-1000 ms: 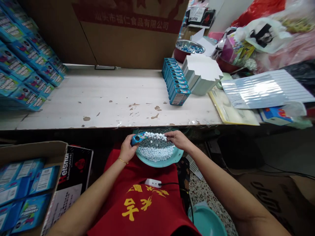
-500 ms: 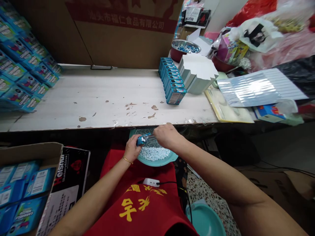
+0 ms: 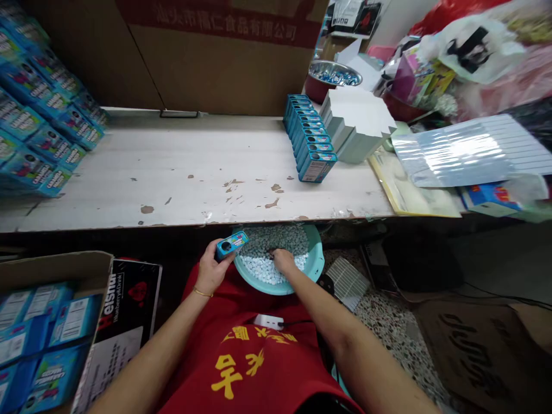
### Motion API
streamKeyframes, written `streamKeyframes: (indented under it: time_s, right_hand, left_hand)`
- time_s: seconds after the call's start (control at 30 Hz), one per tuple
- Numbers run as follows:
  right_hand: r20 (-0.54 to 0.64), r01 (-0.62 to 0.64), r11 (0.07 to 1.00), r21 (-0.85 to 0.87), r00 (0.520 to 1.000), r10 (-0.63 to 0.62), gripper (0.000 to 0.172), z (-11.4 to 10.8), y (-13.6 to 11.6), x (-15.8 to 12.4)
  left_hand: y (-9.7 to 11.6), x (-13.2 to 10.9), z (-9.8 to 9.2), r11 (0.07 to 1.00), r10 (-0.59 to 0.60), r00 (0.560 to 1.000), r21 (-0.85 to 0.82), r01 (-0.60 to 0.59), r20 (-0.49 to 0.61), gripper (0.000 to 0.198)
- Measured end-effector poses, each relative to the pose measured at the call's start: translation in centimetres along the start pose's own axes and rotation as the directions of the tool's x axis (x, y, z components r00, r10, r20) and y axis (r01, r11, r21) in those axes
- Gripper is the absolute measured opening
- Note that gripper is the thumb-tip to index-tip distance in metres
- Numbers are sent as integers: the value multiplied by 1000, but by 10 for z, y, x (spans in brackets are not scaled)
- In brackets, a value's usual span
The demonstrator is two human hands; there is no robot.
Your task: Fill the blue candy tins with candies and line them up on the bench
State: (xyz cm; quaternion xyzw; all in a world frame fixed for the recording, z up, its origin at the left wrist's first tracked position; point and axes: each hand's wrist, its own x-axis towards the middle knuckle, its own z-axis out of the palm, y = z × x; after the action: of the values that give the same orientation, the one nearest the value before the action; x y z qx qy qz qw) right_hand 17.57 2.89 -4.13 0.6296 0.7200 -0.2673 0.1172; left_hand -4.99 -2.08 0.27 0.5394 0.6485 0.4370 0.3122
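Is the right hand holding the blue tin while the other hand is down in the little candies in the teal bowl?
Not quite: the left hand holds the blue tin, not the right. The right hand is the other hand, down in the little candies in the teal bowl. The head view shows it.

A long bench (image 3: 129, 172) runs across the view, its white paint chipped to brown in patches along the front edge. Blue candy boxes (image 3: 43, 115) lie heaped at its left end, and a tight row of blue tins (image 3: 311, 135) stands near the right, just beside a stack of pale card trays (image 3: 357, 126). Past them, a yellow-edged folder (image 3: 409, 190) lies partly under a clear plastic sheet (image 3: 466, 150).
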Motion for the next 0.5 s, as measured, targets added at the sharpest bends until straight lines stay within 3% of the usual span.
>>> streamKeyframes:
  time_s: [0.1, 0.2, 0.37, 0.5]
  right_hand:
    - [-16, 26, 991, 134, 1000, -24, 42, 18, -8, 13]
    - [-43, 73, 969, 236, 997, -64, 36, 12, 7, 13]
    - [-136, 191, 907, 376, 979, -150, 34, -35, 36, -17]
    - [-204, 326, 844, 425, 943, -261, 32, -85, 32, -48]
  left_hand:
    - [-1, 0, -8, 1000, -23, 1000, 2, 23, -16, 45]
    - [-6, 0, -12, 999, -30, 999, -27, 29, -19, 45]
    - [-4, 1, -3, 1000, -2, 1000, -18, 2, -6, 42]
    - [5, 1, 15, 997, 82, 995, 10, -83, 60, 35]
